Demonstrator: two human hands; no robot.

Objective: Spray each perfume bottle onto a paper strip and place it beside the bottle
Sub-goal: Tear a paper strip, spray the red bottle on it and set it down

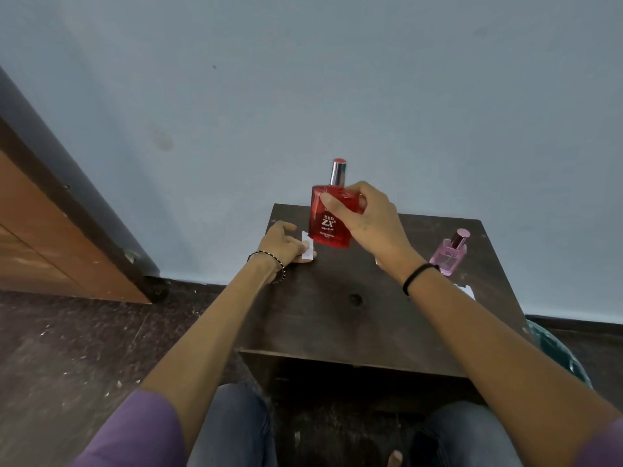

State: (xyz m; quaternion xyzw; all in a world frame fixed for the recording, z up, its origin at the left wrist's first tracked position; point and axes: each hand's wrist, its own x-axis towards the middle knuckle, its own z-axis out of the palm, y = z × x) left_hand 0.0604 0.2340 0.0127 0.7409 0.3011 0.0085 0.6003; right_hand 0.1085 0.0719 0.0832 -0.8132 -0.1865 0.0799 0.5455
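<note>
At the far edge of the dark wooden table (337,318), the right hand (365,220) holds the red perfume bottle (327,227) lifted clear of the surface and upright, thumb pressed across its front face and fingers wrapped behind; the silver-and-red cap (338,171) appears to be in place, so the nozzle is not yet exposed. Just beside the bottle's lower left corner, the left hand (283,242) pinches a white paper strip (307,246) between thumb and fingers, the strip held low, near the tabletop — whether it touches the wood cannot be told. Well apart, toward the table's right edge, a pink perfume bottle (450,256) stands capped, with a scrap of white paper (467,291) lying near it on the side towards the person.

Step in hand, as judged: the red bottle is being brought to its strip, ahead of spraying. The next move calls for uncapping — awkward with both hands occupied — then aiming the nozzle at the strip's free end. A firm press should follow, after which bottle and strip go down side by side.
</note>
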